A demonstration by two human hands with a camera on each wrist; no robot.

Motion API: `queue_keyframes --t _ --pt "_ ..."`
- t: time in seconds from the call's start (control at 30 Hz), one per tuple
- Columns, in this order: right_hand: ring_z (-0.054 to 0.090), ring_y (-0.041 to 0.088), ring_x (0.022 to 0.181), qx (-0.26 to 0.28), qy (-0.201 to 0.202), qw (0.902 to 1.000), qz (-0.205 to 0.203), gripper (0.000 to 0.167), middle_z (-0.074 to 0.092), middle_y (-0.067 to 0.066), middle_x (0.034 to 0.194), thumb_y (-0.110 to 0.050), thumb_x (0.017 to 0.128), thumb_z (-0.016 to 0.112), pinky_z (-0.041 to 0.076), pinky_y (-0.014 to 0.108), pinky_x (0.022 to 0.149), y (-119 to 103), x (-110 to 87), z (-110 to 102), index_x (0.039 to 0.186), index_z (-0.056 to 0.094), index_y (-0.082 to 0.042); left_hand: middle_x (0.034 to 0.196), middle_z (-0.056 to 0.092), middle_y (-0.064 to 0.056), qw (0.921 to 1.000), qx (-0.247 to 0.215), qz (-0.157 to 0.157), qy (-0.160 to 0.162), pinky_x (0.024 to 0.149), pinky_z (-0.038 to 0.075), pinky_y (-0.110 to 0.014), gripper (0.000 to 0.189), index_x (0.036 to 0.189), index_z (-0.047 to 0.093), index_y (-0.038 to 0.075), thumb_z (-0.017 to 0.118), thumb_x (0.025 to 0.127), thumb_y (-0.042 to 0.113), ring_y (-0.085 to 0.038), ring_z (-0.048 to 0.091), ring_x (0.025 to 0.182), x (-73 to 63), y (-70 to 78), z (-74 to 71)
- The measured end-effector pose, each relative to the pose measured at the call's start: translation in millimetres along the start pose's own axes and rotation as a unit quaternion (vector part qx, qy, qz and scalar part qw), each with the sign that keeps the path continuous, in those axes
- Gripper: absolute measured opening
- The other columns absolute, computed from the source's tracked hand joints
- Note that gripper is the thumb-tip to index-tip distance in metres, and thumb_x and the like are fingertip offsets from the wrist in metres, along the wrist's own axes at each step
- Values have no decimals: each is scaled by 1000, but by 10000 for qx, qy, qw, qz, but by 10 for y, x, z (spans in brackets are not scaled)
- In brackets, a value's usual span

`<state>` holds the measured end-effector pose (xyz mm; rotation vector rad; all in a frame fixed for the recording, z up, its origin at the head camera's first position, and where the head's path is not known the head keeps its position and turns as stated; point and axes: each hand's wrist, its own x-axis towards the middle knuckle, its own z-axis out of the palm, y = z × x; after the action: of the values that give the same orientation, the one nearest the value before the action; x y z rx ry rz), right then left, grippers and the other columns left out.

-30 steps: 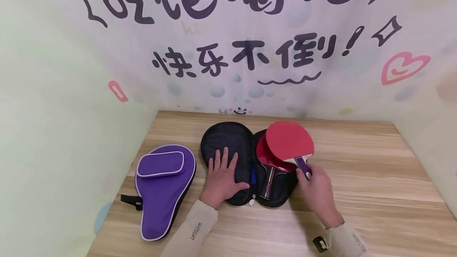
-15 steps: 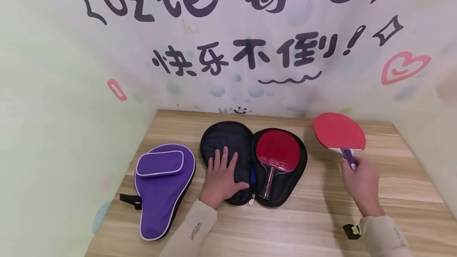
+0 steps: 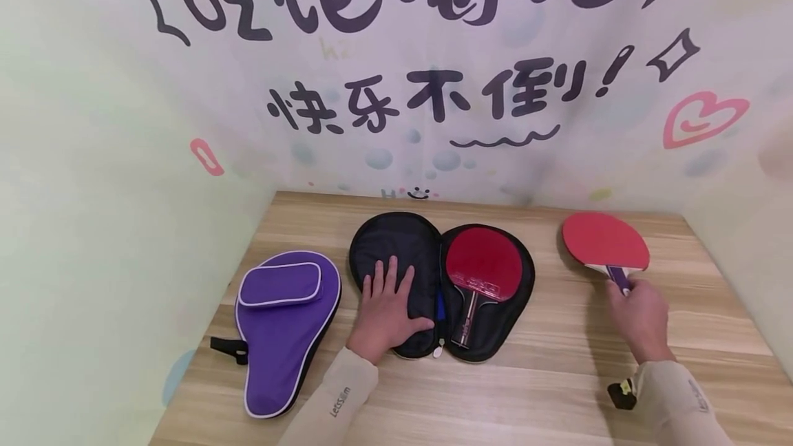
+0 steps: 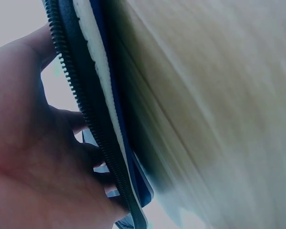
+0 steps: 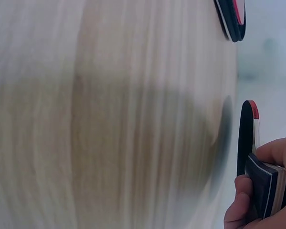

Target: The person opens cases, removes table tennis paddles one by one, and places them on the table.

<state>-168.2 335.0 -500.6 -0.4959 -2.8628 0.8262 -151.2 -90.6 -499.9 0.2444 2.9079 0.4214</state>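
Observation:
In the head view my left hand [image 3: 385, 310] lies with spread fingers on the black lining of an unzipped paddle case [image 3: 396, 236]. The left wrist view shows the zipper edge [image 4: 81, 102] of that case beside the palm. A red table tennis paddle [image 3: 484, 263] with a dark handle rests in the case's right half. On the right, my right hand [image 3: 639, 315] grips another red paddle [image 3: 606, 241] by its purple handle. Seen edge-on in the right wrist view, this paddle [image 5: 248, 133] is above the wooden surface, with the fingers [image 5: 240, 202] wrapped round its handle.
A purple zip case [image 3: 279, 336] with white piping and a small pocket lies at the left, its black strap [image 3: 229, 347] sticking out. The wooden table [image 3: 471, 398] meets a printed cloth backdrop [image 3: 384, 157] behind and pale walls at both sides.
My right hand has carried its paddle from over the case to the right side of the table and lowered it. The paddle in the case is now uncovered. My left hand has stayed put.

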Motion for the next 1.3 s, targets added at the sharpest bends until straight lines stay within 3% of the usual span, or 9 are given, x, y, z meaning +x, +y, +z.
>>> queue_keyframes --t 0.4,0.6,0.73,1.0,1.3 --pt "50 23 59 -62 -55 10000 3 47 59 21 74 -24 103 52 37 31 45 62 23 91 116 57 21 174 3 -14 10000 20 8 20 128 9 -63 104 164 23 22 67 83 71 -43 -1 160 10 0 29" --pt "48 25 57 -374 30 9990 -251 34 53 13 62 -21 100 59 34 32 47 93 -7 100 88 60 11 174 3 -13 10000 57 13 38 128 9 -62 104 164 23 23 67 83 72 -43 -1 160 13 -8 54" --pt "47 31 65 -555 94 9977 -367 34 50 14 61 -21 99 62 31 34 55 117 -17 111 81 57 7 174 4 -13 10000 55 13 53 128 9 -62 104 164 24 23 67 83 71 -43 0 160 10 -3 49" --pt "44 37 78 -650 -182 9976 -153 35 47 16 66 -23 100 62 32 36 60 136 -20 158 85 57 8 174 4 -13 10000 51 13 73 128 10 -62 103 164 24 23 68 83 70 -42 1 160 1 7 35" --pt "40 41 90 -704 -580 9955 242 42 46 25 86 -26 102 57 34 39 64 108 -23 151 104 57 16 174 5 -14 9999 72 43 104 128 11 -63 103 164 24 22 68 83 70 -43 2 160 -4 19 40"
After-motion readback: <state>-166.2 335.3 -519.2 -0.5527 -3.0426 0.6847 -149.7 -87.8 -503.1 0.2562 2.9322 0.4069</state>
